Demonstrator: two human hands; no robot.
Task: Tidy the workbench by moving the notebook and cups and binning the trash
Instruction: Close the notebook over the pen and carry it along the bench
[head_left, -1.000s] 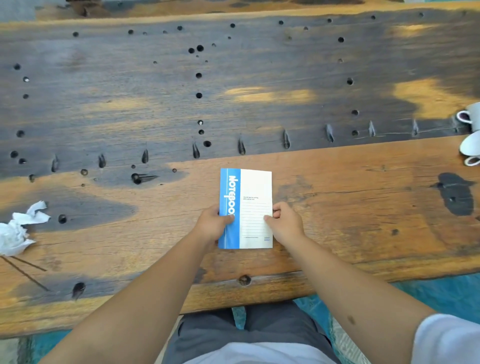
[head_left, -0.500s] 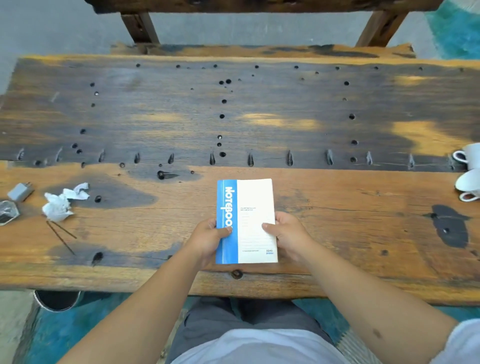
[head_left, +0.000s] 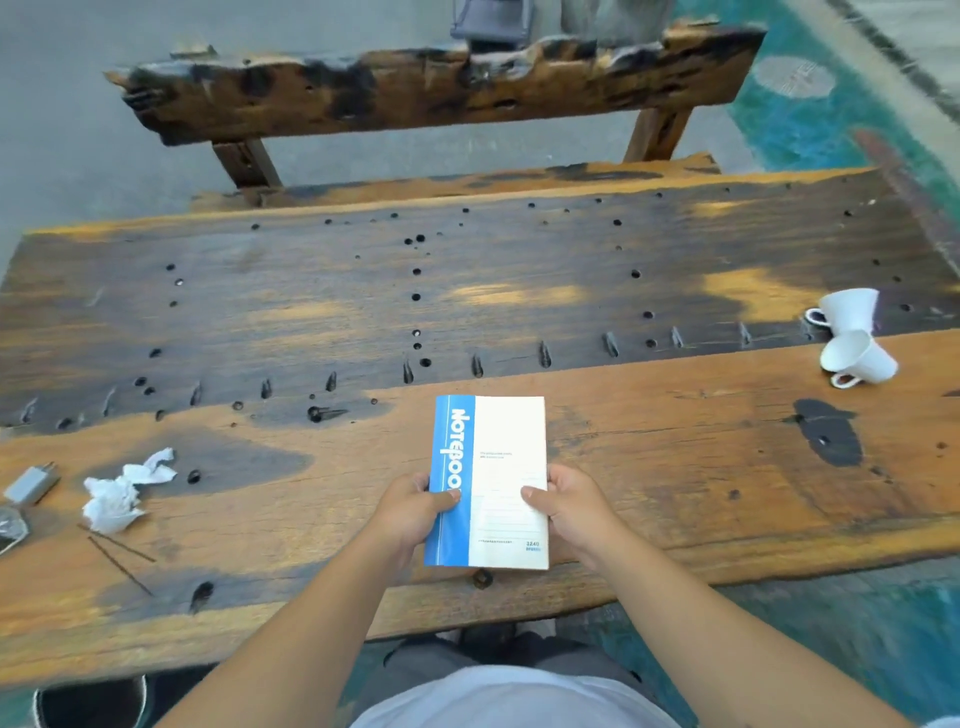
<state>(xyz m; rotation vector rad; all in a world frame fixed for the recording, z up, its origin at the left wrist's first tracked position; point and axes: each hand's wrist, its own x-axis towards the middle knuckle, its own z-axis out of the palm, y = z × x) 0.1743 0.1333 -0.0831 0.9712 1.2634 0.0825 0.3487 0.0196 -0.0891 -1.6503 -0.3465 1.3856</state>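
Note:
A blue and white notebook (head_left: 493, 467) is held over the near middle of the wooden workbench (head_left: 675, 467). My left hand (head_left: 410, 512) grips its blue spine side, thumb on the cover. My right hand (head_left: 574, 506) grips its right edge, thumb on the white cover. Two white cups (head_left: 852, 338) lie tipped on their sides at the far right of the bench, touching each other. A crumpled white tissue (head_left: 122, 491) lies at the left, with thin dark sticks (head_left: 119, 556) just below it.
A small grey charger (head_left: 31, 483) and a clear wrapper (head_left: 10, 527) sit at the left edge. A dark round bin (head_left: 91, 706) shows under the bench's left front. A rough wooden bench (head_left: 441, 88) stands beyond the far edge. Teal floor lies to the right.
The view has tilted up and back, showing the far bench, both cups and the left-side trash. Both hands keep their grip on the notebook, which has lifted slightly toward me.

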